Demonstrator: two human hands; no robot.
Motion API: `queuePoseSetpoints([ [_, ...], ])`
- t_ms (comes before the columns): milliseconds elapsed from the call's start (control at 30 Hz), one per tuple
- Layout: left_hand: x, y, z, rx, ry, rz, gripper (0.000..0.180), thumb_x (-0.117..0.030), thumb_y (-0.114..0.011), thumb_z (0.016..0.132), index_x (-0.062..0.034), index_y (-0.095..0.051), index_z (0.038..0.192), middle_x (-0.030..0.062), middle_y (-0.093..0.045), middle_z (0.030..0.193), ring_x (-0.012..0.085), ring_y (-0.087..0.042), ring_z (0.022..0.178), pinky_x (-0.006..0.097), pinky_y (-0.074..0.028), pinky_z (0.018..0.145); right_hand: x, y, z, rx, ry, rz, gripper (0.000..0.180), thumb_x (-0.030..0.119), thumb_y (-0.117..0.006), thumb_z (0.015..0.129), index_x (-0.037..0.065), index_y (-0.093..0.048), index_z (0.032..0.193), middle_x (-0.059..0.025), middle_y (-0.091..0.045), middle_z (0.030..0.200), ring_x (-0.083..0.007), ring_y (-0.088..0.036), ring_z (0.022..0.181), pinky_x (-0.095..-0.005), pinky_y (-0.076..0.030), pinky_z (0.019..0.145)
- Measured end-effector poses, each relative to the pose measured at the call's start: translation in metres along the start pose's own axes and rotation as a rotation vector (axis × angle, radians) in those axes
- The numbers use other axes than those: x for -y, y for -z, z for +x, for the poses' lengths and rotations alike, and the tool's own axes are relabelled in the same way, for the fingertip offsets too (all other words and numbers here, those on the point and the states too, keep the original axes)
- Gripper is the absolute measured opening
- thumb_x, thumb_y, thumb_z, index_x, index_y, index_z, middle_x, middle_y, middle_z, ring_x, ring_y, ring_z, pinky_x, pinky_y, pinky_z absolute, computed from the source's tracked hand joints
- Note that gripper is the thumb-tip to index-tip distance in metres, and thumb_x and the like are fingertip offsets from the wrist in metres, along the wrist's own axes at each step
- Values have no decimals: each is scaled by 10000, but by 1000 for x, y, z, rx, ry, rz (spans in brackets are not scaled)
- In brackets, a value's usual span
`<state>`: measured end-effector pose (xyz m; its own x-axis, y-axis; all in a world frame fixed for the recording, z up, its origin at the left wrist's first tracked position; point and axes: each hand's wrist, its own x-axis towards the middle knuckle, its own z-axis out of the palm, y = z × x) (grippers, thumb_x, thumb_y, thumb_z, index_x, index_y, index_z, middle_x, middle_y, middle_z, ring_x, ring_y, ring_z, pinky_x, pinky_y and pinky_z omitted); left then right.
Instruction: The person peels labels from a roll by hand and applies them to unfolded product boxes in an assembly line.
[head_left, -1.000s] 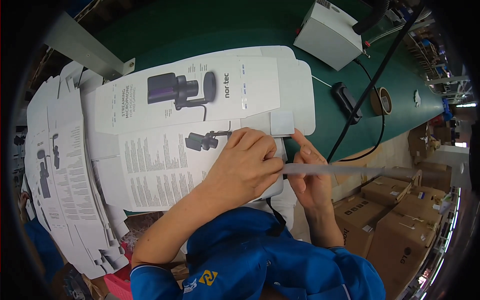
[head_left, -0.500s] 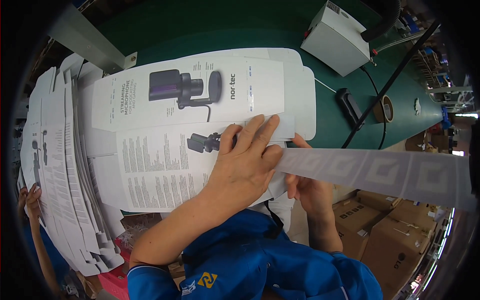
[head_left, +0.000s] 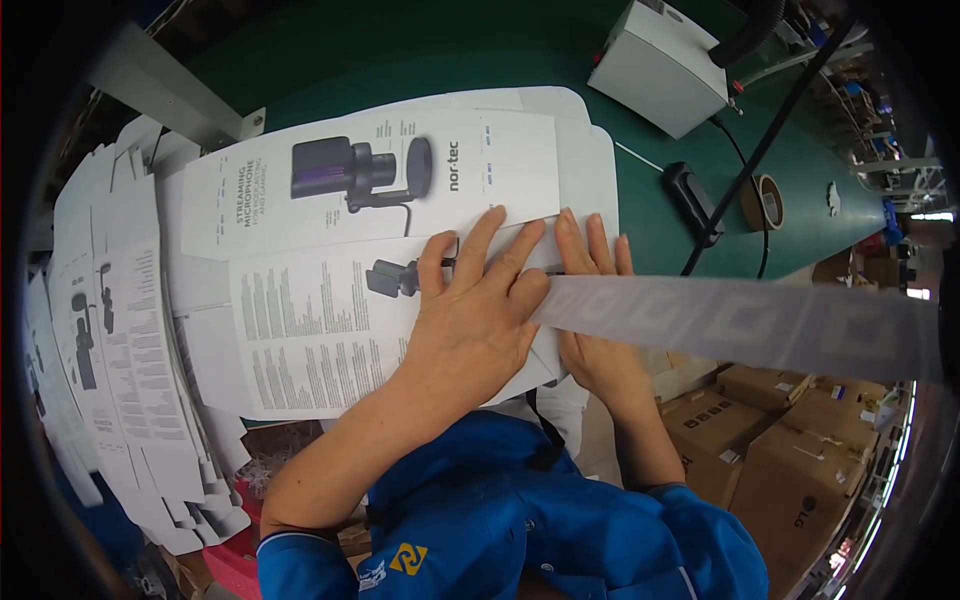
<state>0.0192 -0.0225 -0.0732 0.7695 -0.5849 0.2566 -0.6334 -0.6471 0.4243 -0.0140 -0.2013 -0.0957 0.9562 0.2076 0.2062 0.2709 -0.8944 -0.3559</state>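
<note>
A flat, unfolded white printed carton (head_left: 320, 340) with pictures of a microphone lies before me, on top of more flat cartons. Pressed on its right part is my left hand (head_left: 475, 305), fingers spread. Beside it, my right hand (head_left: 600, 320) has its fingers stretched out over the carton's right edge flaps. A translucent strip of square stickers (head_left: 740, 315) runs from next to my left thumb, across the right hand, out to the far right. Whether the thumb touches the strip's end I cannot tell. Part of the right hand is hidden behind the strip.
A stack of flat cartons (head_left: 125, 350) stands at the left. A metal post (head_left: 165, 85) rises behind it. On the green table (head_left: 400, 60) are a grey box-shaped device (head_left: 662, 75), a black handheld object (head_left: 692, 205) and a tape roll (head_left: 757, 205). Brown boxes (head_left: 790, 470) stand lower right.
My right hand has moved up from below the strip, its fingers now stretched flat over the carton's edge. The left hand stays on the carton. Another person's hand at far left has gone from view.
</note>
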Motion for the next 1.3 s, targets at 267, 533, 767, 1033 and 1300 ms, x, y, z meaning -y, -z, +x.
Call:
queuePoseSetpoints([
  [267,5,0,-1,40,-69,5,299,-225,-719,808,-92,-631,1061,101,-551,1398,301,-332,1430,566,-138,1153,1,7,-32,137,12,-21,597,217,-533,977,15,-352,1509,-150,-369,1565,-350,-239,1495,-545,-131,1204],
  [533,6,-2,-5,-4,-183,-19,258,-200,-699,807,-76,-625,1022,94,-601,1321,286,-409,1381,568,-178,1151,-7,32,-28,-111,-146,641,452,117,-632,941,3,-527,1365,-151,-606,1331,-275,-584,1224,-380,-467,998],
  [767,5,-3,-1,-236,-370,-79,201,-147,-717,770,-71,-586,902,96,-651,1081,294,-552,1205,531,-333,1083,-22,30,71,-54,-416,967,699,300,-777,840,-109,-502,1336,-116,-663,1011,-130,-623,817,-255,-497,657],
  [1033,-15,4,-22,-431,-468,-65,243,-155,-738,681,-80,-605,869,89,-653,987,281,-624,1076,558,-368,1072,-15,46,106,50,-371,825,234,262,-733,872,77,-620,782,4,-590,630,-66,-532,474,-215,-389,416],
  [1300,-50,60,-88,-590,-463,-297,175,-97,-682,677,-20,-537,739,141,-653,949,303,-639,978,565,-441,1021,-53,191,103,-334,-179,906,134,184,-657,946,90,-655,1041,60,-642,856,8,-571,679,-151,-391,468],
])
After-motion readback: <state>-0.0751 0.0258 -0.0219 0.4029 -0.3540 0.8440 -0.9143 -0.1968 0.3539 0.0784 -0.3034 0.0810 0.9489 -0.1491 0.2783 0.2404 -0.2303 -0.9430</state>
